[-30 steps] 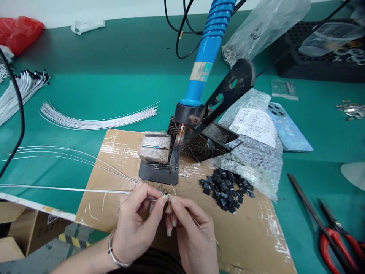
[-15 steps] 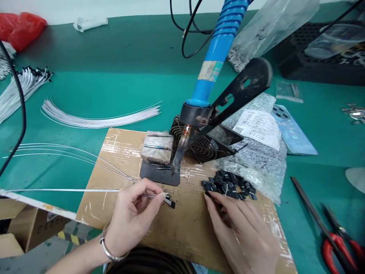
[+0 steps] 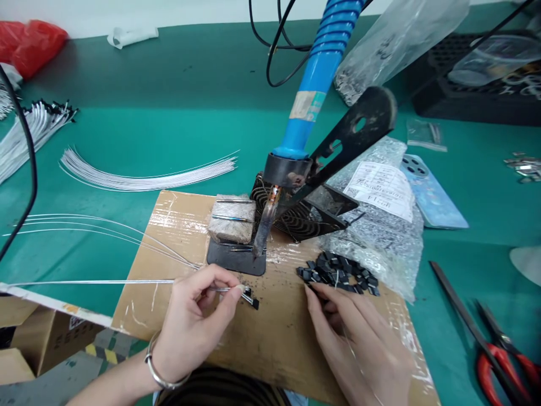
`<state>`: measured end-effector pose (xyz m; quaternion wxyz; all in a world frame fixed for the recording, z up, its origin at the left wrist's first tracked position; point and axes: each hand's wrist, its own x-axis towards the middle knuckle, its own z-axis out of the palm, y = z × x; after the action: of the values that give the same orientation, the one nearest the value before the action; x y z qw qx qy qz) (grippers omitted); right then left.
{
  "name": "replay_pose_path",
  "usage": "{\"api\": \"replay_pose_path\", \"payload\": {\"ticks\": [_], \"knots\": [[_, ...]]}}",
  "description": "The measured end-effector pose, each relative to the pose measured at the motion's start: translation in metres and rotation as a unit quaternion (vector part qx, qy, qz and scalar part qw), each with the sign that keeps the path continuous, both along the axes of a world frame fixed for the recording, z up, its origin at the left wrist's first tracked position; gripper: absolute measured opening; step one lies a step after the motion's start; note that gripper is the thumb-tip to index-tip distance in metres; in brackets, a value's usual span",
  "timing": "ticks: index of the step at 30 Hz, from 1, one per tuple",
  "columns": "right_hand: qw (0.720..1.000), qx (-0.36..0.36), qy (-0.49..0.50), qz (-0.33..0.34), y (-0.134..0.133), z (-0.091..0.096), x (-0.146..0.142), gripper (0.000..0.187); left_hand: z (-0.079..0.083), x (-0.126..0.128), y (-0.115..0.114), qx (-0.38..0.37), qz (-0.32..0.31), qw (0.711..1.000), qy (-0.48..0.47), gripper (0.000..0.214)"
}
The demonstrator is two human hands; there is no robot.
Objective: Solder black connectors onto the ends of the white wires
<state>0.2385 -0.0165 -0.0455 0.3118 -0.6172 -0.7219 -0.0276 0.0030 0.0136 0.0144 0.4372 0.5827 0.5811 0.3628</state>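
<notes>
L hand (image 3: pixel 203 332) pinches thin white wires w/ black rectangular tips (image 3: pixel 251 300) over brown cardboard sheet (image 3: pixel 270 349), near side. R hand (image 3: pixel 359 338), fingers narrow, at small black plastic pieces (image 3: pixel 349 268); can't tell if gripping. Prob. pick-up step; calls for fine pinch. Smooth green tabletop (image 3: pixel 169 127); white wall (image 3: pixel 203 12) far.

White wires and black caps between your two hands
You pinch slim white wires (image 3: pixel 139 281) in your left hand (image 3: pixel 200 324); they run out straight to the left, and their short black ends (image 3: pixel 255 304) poke past your fingertips, angled down to the right above the cardboard (image 3: pixel 270 344). Small black caps (image 3: pixel 327 274) lie in a loose, jumbled heap by the fingertips of your right hand (image 3: pixel 359 332), across which a thin, pale strand (image 3: pixel 353 352) trails.
</notes>
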Motion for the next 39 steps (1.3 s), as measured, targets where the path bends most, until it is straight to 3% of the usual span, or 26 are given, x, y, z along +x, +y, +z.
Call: {"api": "replay_pose_path", "payload": {"ticks": [8,15,22,31,39], "knots": [[1.000,-0.017,0.005,-0.002,-0.004,0.001,0.002,0.009,0.000,0.001,0.005,-0.002,0.008,1.000,-0.016,0.017],[0.998,-0.016,-0.030,0.048,-0.001,0.008,0.002,0.016,0.002,0.001,0.005,0.002,0.010,0.999,-0.031,0.017],[0.999,-0.020,-0.022,0.023,0.002,0.009,0.002,0.020,0.004,0.002,0.006,0.015,0.012,0.999,-0.030,0.016],[0.997,-0.052,0.016,0.046,0.000,0.011,0.005,0.023,-0.003,-0.001,0.005,-0.002,0.011,0.999,-0.049,0.016],[0.997,-0.007,-0.046,0.060,0.004,0.007,-0.001,0.023,-0.008,-0.002,0.002,-0.066,0.014,0.995,-0.074,0.019]]}}
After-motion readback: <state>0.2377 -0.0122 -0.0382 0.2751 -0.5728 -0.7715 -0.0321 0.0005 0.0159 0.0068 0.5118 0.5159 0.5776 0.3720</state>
